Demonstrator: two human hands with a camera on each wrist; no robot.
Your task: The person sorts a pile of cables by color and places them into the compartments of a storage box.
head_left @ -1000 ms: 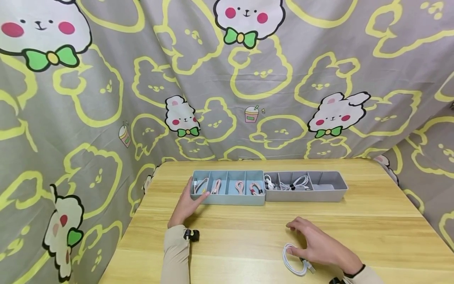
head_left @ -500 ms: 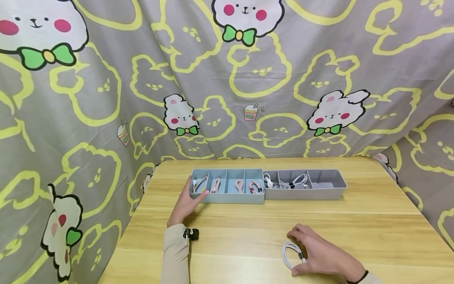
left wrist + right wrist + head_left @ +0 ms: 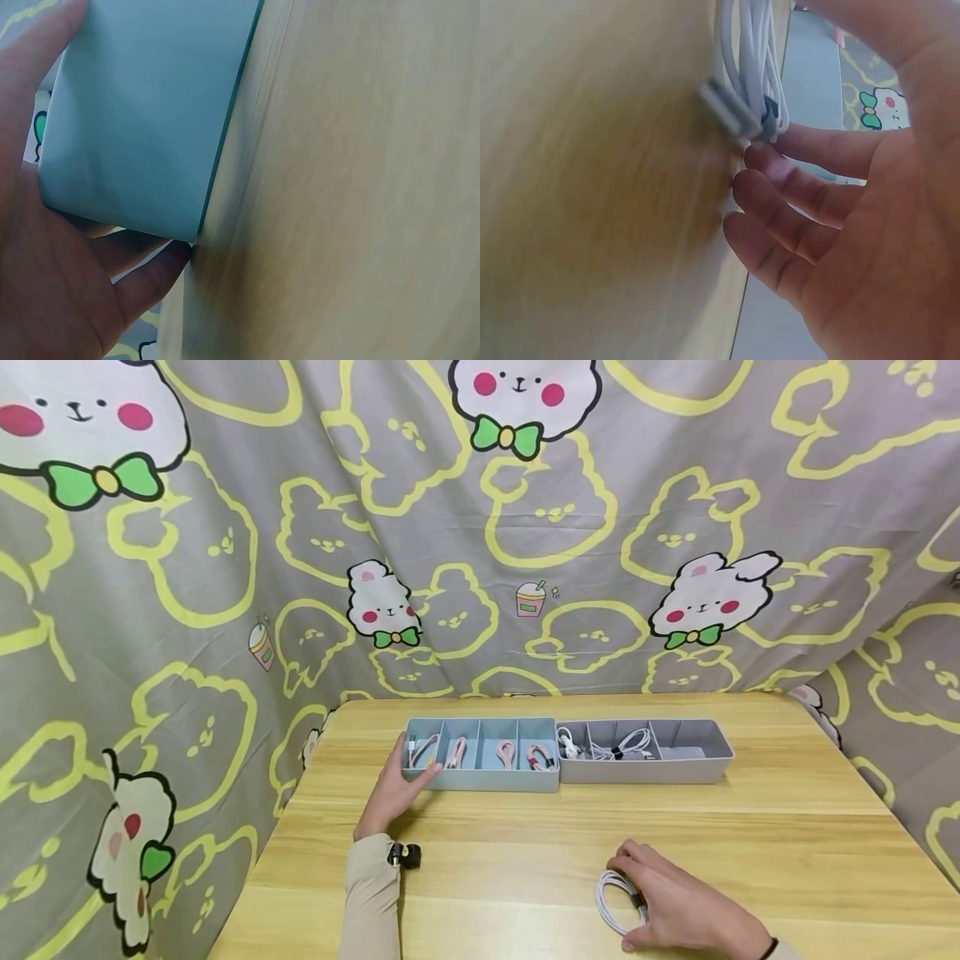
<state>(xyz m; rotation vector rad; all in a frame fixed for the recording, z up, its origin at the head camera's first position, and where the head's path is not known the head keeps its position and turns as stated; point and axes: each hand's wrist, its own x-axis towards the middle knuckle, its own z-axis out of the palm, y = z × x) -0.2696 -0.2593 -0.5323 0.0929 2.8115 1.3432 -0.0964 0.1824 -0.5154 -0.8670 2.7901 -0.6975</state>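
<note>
A coiled white charging cable [image 3: 602, 900] with a dark strap lies at the front right of the table. My right hand [image 3: 678, 900] holds it by its right side, thumb below and fingers above in the head view. In the right wrist view, its metal plug [image 3: 731, 109] hangs beside the fingertips. My left hand [image 3: 392, 795] grips the left end of a blue divided box [image 3: 495, 781], thumb on the front rim. The left wrist view shows the fingers wrapped round the end wall. Pink and white cables [image 3: 506, 753] sit in the blue box's compartments.
Against the blue box's right end stands a grey divided box [image 3: 645, 772], with white cables [image 3: 626, 746] in its left and middle compartments. Both boxes are toward the back of the wooden table [image 3: 510, 868]. A patterned curtain [image 3: 585, 668] hangs behind and on both sides.
My right hand has lowered onto the coil, and its thumb and fingers have come in around the right side. The plug is now hidden in the head view. My left hand keeps its place.
</note>
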